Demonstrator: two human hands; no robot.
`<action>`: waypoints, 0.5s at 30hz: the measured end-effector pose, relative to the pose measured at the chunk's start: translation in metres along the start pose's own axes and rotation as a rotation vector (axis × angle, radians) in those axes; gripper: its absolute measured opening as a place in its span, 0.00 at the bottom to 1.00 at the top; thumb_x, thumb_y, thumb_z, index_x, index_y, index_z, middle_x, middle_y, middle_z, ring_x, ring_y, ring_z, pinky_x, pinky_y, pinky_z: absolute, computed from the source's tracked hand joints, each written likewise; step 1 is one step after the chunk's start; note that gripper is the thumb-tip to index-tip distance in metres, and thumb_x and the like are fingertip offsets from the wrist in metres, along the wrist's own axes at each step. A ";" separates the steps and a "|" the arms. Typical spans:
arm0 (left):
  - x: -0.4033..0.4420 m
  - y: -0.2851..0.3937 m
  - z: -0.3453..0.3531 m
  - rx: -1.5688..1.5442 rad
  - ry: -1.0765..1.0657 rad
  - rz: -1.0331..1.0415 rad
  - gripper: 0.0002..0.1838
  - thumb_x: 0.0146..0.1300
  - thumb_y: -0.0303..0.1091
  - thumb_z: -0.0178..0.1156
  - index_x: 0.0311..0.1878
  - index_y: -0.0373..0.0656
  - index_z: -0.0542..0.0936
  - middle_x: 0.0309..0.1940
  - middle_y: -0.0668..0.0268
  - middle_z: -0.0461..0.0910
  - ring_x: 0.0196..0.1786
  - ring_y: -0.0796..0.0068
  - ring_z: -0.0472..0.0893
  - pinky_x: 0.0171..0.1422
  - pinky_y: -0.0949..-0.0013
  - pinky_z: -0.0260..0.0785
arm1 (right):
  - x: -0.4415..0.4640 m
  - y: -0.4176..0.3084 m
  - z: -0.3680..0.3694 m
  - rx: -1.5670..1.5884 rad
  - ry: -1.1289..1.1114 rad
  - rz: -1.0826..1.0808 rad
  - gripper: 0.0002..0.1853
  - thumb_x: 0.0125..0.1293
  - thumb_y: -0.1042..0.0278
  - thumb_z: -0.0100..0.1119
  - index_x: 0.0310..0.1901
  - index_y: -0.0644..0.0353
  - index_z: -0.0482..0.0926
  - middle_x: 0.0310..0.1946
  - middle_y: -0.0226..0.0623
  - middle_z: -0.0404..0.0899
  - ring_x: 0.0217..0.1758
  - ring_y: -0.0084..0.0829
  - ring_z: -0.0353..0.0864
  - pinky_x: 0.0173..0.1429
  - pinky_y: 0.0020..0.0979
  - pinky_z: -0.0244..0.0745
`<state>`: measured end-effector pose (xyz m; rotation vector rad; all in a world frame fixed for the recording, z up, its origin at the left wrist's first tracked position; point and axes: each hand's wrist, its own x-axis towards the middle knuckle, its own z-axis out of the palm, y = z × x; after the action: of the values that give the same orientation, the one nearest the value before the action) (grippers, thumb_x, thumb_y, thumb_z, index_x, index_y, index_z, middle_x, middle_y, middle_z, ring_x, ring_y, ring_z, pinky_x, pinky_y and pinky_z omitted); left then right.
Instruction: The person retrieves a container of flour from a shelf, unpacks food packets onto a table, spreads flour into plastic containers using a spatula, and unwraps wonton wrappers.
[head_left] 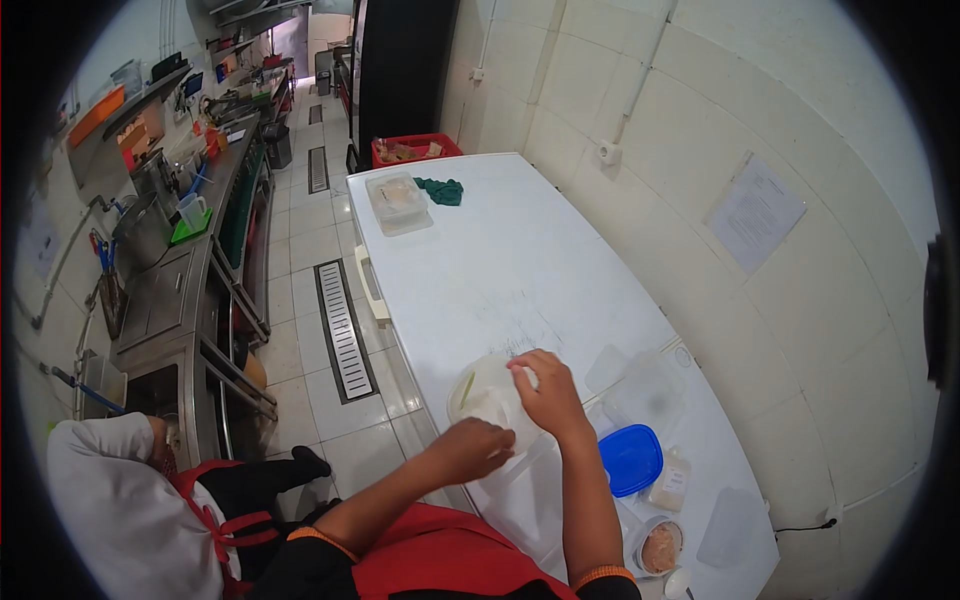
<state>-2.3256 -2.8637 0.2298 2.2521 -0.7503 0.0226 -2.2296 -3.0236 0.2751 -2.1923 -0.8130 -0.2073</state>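
A round whitish container (462, 392) stands near the left edge of the white worktop (480, 260), with a light green strip inside it. Over its near side is my left hand (478, 450), its fingers closed together; what they pinch is too small to name. My right hand (543, 392) is at the container's right rim, thumb and fingers curled, and whether it grips the rim is unclear. A clear plastic box (520, 500) lies just below my hands, partly covered by my right forearm.
Beside my right arm are a blue lid (632, 460), a tub of pinkish food (660, 548) and clear lids (730, 525). Farther back sit a lidded box (398, 204), a green cloth (440, 191) and a red crate (418, 150). Another person (130, 500) stands at left by the sink.
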 end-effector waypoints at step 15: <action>-0.022 -0.005 0.023 -0.062 0.142 0.043 0.09 0.64 0.31 0.63 0.42 0.39 0.75 0.35 0.55 0.80 0.43 0.50 0.81 0.48 0.52 0.72 | 0.015 0.028 0.075 -0.131 -0.288 0.373 0.16 0.67 0.55 0.60 0.39 0.61 0.85 0.38 0.47 0.86 0.42 0.47 0.85 0.46 0.46 0.79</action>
<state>-2.3453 -2.8649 0.2046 2.1503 -0.7137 0.1754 -2.2093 -2.9763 0.2122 -2.4863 -0.5351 0.2521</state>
